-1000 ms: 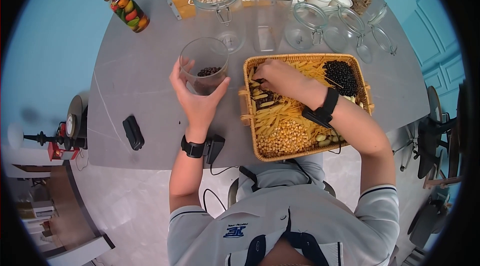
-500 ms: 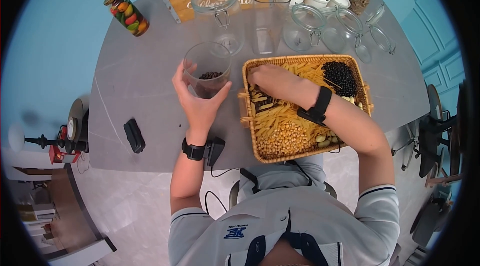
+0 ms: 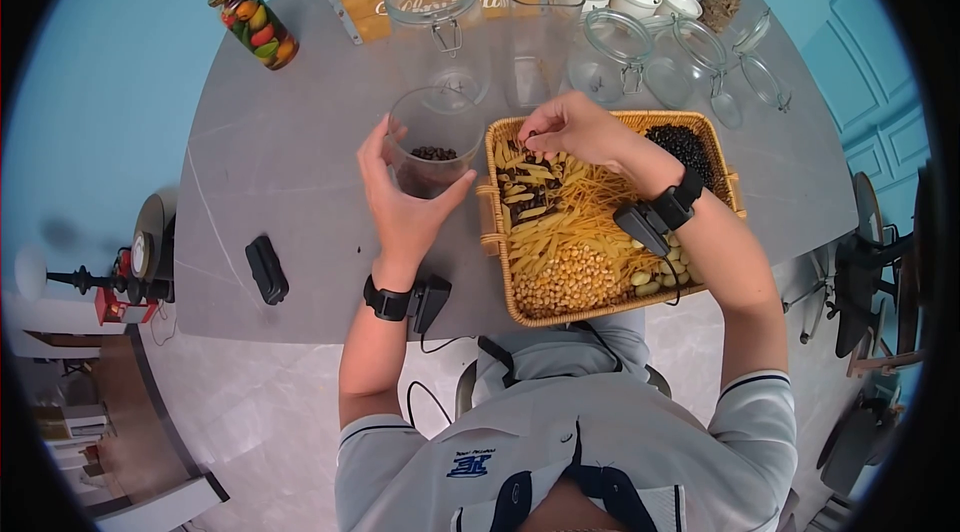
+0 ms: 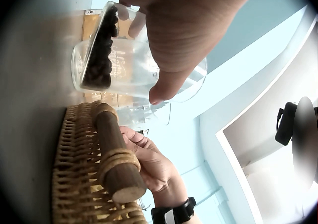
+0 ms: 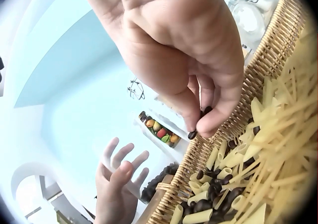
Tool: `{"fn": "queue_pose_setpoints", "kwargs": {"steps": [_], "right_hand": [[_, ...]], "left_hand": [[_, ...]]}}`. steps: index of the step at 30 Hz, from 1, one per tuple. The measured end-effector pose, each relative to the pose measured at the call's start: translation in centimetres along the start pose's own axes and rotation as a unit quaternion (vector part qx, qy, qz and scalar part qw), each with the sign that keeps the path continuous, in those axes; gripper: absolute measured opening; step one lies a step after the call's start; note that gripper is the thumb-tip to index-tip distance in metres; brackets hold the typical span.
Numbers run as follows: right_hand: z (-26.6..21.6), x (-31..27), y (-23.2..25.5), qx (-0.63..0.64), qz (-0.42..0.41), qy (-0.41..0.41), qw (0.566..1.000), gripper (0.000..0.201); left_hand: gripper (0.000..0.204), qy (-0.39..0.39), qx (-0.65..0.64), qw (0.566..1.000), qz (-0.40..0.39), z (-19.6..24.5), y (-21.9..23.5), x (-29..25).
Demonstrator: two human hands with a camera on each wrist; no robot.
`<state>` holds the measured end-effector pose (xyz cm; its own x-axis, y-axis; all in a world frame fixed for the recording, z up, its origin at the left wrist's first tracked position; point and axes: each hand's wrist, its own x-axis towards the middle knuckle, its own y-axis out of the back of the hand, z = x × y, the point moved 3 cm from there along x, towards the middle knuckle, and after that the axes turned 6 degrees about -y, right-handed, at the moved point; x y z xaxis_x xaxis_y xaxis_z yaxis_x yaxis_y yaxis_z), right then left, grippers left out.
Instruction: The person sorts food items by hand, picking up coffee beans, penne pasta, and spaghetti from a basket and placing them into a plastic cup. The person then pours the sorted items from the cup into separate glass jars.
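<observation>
**Dark beans (image 5: 192,134) in the fingertips**

Head view: the left hand (image 3: 402,217) curled its fingers around the glass (image 3: 435,122); the right hand (image 3: 582,135) was above the far left corner of the basket (image 3: 660,116).

Left wrist view: the glass looked stiff and fragile, safest held around its wall.

Right wrist view: fingers and thumb pinched the beans at their very tips; these seemed light, hard, slippery, best taken by the sides.
</observation>
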<state>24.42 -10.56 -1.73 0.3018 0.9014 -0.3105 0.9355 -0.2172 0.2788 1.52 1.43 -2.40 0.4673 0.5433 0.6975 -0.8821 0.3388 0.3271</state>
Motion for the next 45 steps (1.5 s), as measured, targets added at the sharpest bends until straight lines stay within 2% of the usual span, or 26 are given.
{"fn": "queue_pose_setpoints", "kwargs": {"steps": [6,9,12,15,18,24,27,30,33,36,39,45], "right_hand": [[-0.8,-1.5,1.1,0.120,-0.015,-0.052,0.991,0.023],[-3.2,-1.5,1.2,0.258,-0.049,0.003,0.965,0.028],[-7.8,-1.7,-0.7,0.145,-0.016,0.072,0.987,0.026],[-10.4,-1.7,-3.1,0.001,-0.035,0.075,0.997,0.021],[-10.5,-0.9,-4.5,-0.185,-0.013,0.183,0.965,0.023],[-10.2,-0.4,-5.0,-0.177,-0.012,0.236,0.955,0.020],[-10.5,-2.0,-3.9,-0.142,0.049,0.233,0.961,0.017],[-8.7,-3.1,-2.1,-0.176,0.066,0.130,0.974,0.013],[-4.0,-4.2,-2.0,-0.224,-0.011,0.160,0.961,0.011],[-2.1,-5.3,-3.2,-0.353,-0.007,0.219,0.910,0.015],[-1.2,-5.4,-4.4,-0.380,0.024,0.218,0.899,0.019],[-1.2,-5.4,-5.2,-0.387,-0.031,0.160,0.908,0.028]], "left_hand": [[0.101,0.002,-0.001,1.000,-0.017,0.4,-0.1,0.1],[0.101,-0.003,0.003,1.000,-0.025,0.4,-0.2,0.1],[0.102,-0.001,0.003,0.999,-0.037,0.5,-0.4,0.1],[0.102,0.001,0.011,0.999,-0.051,0.5,-0.4,0.1],[0.103,0.000,0.009,0.999,-0.051,0.6,-0.3,0.1],[0.101,-0.010,0.012,0.999,-0.047,0.8,-0.2,0.3],[0.101,-0.003,0.000,0.999,-0.045,0.7,-0.3,0.2],[0.101,0.001,0.010,0.999,-0.041,0.5,-0.2,0.2],[0.101,0.000,0.011,0.999,-0.039,0.6,-0.2,0.3],[0.100,-0.005,0.008,0.999,-0.038,0.4,-0.2,0.4],[0.100,-0.007,0.007,0.999,-0.041,0.4,-0.3,0.2],[0.099,-0.008,0.009,0.999,-0.043,0.5,-0.2,0.3]]}}
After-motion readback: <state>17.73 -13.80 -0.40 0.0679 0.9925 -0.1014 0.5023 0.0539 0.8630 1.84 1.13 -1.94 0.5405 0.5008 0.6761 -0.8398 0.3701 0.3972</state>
